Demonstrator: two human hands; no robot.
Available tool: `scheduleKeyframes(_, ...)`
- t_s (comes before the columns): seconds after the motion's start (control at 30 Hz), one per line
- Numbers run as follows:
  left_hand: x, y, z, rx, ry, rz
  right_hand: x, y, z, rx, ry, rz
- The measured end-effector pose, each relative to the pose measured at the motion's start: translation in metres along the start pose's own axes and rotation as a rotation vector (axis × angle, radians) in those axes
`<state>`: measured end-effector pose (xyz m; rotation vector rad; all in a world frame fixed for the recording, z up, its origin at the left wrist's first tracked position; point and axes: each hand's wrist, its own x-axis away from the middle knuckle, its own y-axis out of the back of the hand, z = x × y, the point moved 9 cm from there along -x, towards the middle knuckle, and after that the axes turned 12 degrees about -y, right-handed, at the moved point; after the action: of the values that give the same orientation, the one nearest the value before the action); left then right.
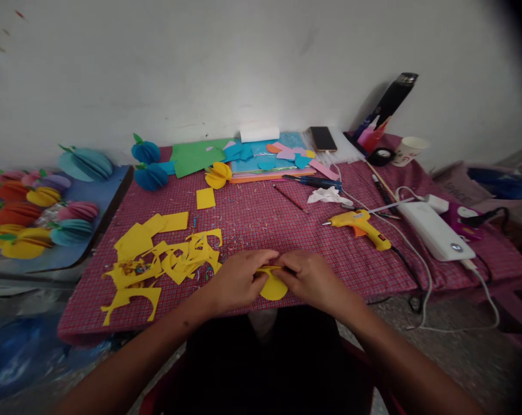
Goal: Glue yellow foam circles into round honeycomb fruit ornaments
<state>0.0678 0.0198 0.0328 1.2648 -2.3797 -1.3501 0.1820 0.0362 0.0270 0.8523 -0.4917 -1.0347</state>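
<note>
Both hands meet at the table's front edge around a round yellow paper piece [273,287]. My left hand [239,279] pinches its upper left edge. On the upper right edge, my right hand [310,279] has thumb and fingers closed. The paper's top edge looks folded over, and its lower part hangs between the hands. Yellow paper offcuts [178,259] lie left of my left hand, with yellow paper sheets [133,241] beside them. A yellow glue gun [360,223] rests to the right, beyond my right hand.
Blue [151,176] and yellow [218,174] paper fruits stand at the back left; more fill a side table [109,199]. A green sheet [200,157], phone [323,139], black bottle [393,98] and paper cup [410,151] sit near the wall. A white power bank [436,230] trails cables.
</note>
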Motion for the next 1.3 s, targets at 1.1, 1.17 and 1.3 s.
scheduleKeyframes(1.1, 0.029, -0.007, -0.05, -0.464, -0.369, -0.006, 0.046, -0.003, 0.029, 0.134, 0.382, -0.158)
scheduleKeyframes(1.17, 0.03, -0.007, -0.052, -0.471, -0.379, -0.005, 0.046, -0.003, 0.029, 0.132, 0.378, -0.156)
scheduleKeyframes(1.3, 0.033, -0.006, -0.056, -0.483, -0.385, -0.038, 0.047, -0.003, 0.028, 0.119, 0.369, -0.143)
